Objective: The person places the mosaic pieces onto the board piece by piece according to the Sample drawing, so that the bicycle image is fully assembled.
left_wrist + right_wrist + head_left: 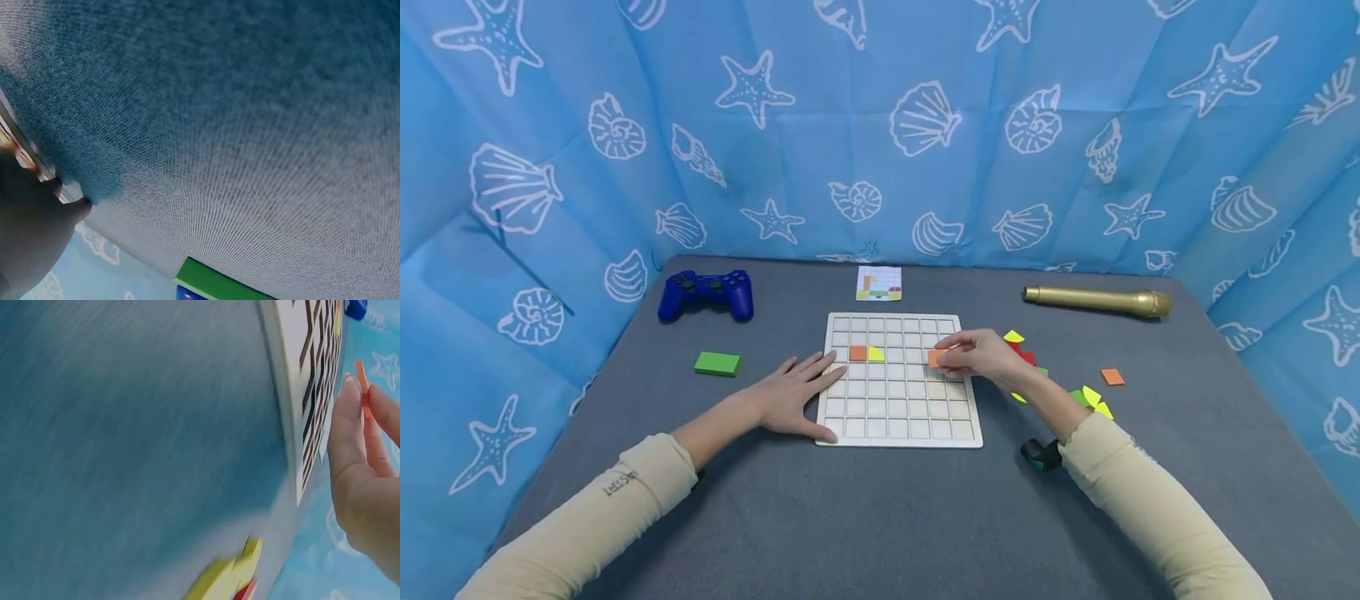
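A white grid board [876,429] lies in the middle of the table. In its upper left cells sit an orange square tile [858,353] and, touching it, a yellow quarter-round tile [876,354]. My left hand [790,396] rests with spread fingers on the board's left edge. Over the board's right side, my right hand [977,354] pinches another orange square tile [935,357] between thumb and fingers. The right wrist view shows that orange tile [362,387] on edge in the pinch, above the board's surface.
Right of the board lie loose yellow, red and green tiles [1092,397] and a lone orange tile [1112,377]. A green block [717,363] and a blue game controller [706,295] are at left. Behind are a patterned card [878,283] and a gold microphone [1097,301].
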Demonstrator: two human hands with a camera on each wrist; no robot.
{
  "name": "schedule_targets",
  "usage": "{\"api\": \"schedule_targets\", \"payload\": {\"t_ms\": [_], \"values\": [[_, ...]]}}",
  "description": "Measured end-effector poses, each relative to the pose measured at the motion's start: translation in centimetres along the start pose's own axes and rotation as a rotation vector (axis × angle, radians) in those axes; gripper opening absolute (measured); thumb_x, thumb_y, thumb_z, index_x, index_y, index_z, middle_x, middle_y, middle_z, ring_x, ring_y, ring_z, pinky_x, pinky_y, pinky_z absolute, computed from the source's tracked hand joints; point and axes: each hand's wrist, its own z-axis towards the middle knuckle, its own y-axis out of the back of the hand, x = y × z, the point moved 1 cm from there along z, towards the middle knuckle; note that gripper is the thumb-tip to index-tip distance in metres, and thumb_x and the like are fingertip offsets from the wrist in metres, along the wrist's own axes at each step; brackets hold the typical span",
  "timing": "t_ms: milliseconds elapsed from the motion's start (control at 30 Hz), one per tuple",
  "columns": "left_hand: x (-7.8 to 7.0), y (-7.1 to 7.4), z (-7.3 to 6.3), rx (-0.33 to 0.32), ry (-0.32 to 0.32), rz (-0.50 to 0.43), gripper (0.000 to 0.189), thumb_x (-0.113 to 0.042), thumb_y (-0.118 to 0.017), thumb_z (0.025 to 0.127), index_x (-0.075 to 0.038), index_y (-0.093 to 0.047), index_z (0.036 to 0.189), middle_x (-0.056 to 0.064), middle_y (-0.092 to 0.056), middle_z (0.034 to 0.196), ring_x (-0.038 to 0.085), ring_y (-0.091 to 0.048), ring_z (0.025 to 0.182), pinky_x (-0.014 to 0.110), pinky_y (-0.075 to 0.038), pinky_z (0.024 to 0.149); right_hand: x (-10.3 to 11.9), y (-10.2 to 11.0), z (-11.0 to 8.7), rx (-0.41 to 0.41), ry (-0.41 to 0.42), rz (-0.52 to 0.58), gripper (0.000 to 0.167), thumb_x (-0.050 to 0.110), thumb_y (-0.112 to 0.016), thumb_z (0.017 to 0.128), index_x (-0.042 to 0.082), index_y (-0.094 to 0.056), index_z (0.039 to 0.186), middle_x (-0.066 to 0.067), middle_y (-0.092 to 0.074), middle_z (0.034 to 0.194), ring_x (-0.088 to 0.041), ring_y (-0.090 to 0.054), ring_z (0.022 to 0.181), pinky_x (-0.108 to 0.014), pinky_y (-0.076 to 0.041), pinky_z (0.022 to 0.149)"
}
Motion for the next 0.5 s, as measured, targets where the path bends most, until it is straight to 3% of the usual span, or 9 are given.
{"api": "schedule_targets", "payload": {"t_ms": [500], "values": [[-0.1,-0.1,-0.1,0.000,0.007,0.006,0.104,-0.077,-0.051,0.078,-0.022,-0.009,0.155,0.005,0.002,0.159,0.028,-0.001,0.144,0.056,-0.005,0.110,1.6,-5.2,2.7,0.064,-0.019,0.018,0.028,0.007,-0.065,0.091,-0.002,-0.063,0.117,-0.013,-0.068,0.097,-0.021,-0.068,0.082,-0.033,-0.054,0.076]]}}
